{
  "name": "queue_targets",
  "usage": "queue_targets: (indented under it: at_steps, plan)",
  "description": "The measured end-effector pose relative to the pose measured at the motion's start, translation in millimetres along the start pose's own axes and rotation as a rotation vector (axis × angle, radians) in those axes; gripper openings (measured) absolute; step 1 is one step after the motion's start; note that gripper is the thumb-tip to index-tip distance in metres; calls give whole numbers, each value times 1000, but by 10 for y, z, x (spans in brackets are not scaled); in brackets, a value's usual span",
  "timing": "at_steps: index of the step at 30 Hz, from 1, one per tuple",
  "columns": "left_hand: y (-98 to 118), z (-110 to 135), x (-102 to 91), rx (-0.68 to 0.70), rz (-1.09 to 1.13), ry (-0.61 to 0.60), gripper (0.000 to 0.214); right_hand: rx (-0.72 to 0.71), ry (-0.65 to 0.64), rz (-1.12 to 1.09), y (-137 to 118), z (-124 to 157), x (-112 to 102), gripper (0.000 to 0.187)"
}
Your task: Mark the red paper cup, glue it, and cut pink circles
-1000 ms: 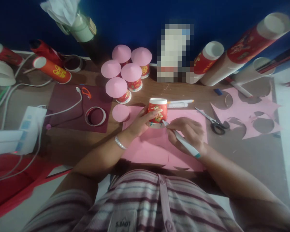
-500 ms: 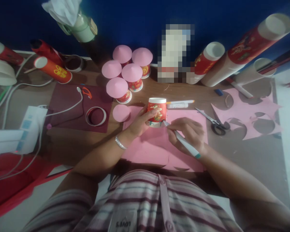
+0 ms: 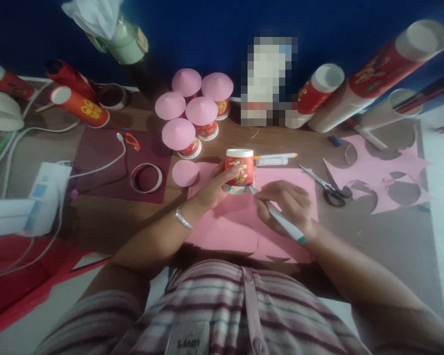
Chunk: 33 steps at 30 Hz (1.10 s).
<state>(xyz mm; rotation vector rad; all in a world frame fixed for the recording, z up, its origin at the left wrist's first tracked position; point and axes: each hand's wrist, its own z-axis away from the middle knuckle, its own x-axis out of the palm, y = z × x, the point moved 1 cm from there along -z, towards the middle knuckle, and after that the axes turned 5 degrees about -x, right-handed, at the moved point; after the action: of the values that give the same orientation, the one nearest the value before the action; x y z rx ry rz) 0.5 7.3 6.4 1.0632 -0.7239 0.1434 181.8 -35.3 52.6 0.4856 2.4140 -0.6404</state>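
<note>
My left hand (image 3: 214,187) grips a red and white paper cup (image 3: 243,165) with a gold pattern, its fingers around the left side and the thumb across the front. In my right hand (image 3: 286,202) is a white marker pen (image 3: 286,224) with a green end. Its tip touches or nearly touches the white lower band of the cup, where green curved marks show. Below both hands lie pink paper sheets (image 3: 222,236). A pink paper circle (image 3: 185,173) rests left of the cup. Behind the cup lie an orange-tipped pen (image 3: 277,156) and a white capped marker (image 3: 272,161).
Several red cups with pink cone tops (image 3: 202,111) stand at the back. Scissors (image 3: 333,195) and cut pink scraps (image 3: 385,172) lie to the right. Tall tubes (image 3: 370,79) stand back right. A tape roll (image 3: 146,178), cables and a power strip (image 3: 46,192) are at left.
The cup has shifted very slightly left in my left hand, and seems turned a little. The marker stays at its lower band.
</note>
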Motion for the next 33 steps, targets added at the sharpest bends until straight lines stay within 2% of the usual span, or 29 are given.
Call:
queue_targets:
  at_steps: [21, 27, 33]
  plan:
    - [-27, -18, -29, 4, 6, 15, 43, 8, 6, -9, -31, -17, 23, 18]
    - [-22, -12, -21, 27, 3, -13, 40, -77, 23, -122, -49, 0, 16, 12]
    - [-17, -11, -17, 21, 5, -22, 43, -80, 32, -130, -54, -4, 14, 13]
